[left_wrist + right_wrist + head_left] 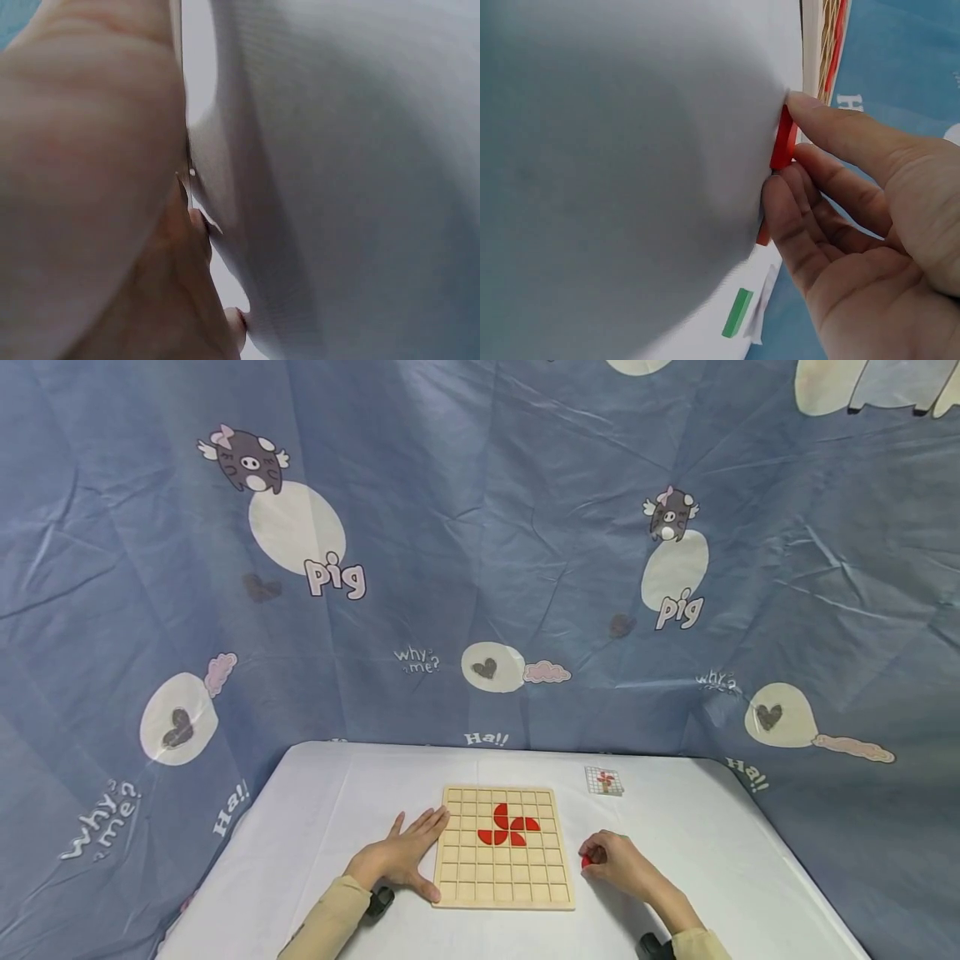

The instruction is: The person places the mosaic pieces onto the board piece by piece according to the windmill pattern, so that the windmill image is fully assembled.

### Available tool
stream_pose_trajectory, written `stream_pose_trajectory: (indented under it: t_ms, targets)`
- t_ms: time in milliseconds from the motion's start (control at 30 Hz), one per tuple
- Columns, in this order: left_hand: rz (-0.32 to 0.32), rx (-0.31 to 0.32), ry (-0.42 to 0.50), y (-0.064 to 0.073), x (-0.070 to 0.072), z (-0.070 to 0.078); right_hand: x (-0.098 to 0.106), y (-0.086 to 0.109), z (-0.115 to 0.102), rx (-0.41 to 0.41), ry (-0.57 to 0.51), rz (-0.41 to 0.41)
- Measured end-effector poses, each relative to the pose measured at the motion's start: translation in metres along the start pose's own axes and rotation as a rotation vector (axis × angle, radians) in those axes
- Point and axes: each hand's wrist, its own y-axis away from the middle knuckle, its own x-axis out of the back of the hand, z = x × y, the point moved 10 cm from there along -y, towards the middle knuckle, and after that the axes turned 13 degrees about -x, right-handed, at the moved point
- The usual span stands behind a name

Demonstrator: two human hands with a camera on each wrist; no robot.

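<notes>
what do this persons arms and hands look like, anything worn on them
The left hand and right hand are bare, with no gloves. Both arms are in plain beige sleeves: left sleeve, right sleeve. A small black wrist device shows beside each cuff, one on the left and one on the right. No cables are visible.

1. We see a wooden grid board (504,855) lying flat, the left hand (401,855) at its left edge.
2. Red pieces (501,816) lie toward its far edge.
3. Off its right edge, the right hand (618,863) pinches another red piece (783,142).
</notes>
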Motion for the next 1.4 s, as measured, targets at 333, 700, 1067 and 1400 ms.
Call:
stream_pose_trajectory:
  t_ms: [333, 700, 1067, 1400]
  targets:
    - [-0.008, -0.008, -0.005, 0.001, 0.002, 0.005, 0.003, -0.014, 0.006, -0.038, -0.036, 0.029]
    - [-0.002, -0.003, -0.008, 0.0, 0.004, 0.005, 0.005, -0.006, 0.008, -0.055, -0.009, 0.022]
    - [0.013, -0.005, 0.007, -0.001, 0.001, 0.001, 0.001, 0.001, -0.004, 0.116, 0.053, -0.048]
    - [0.012, -0.015, 0.008, 0.001, 0.002, 0.003, -0.002, 0.004, -0.007, 0.119, 0.034, -0.091]
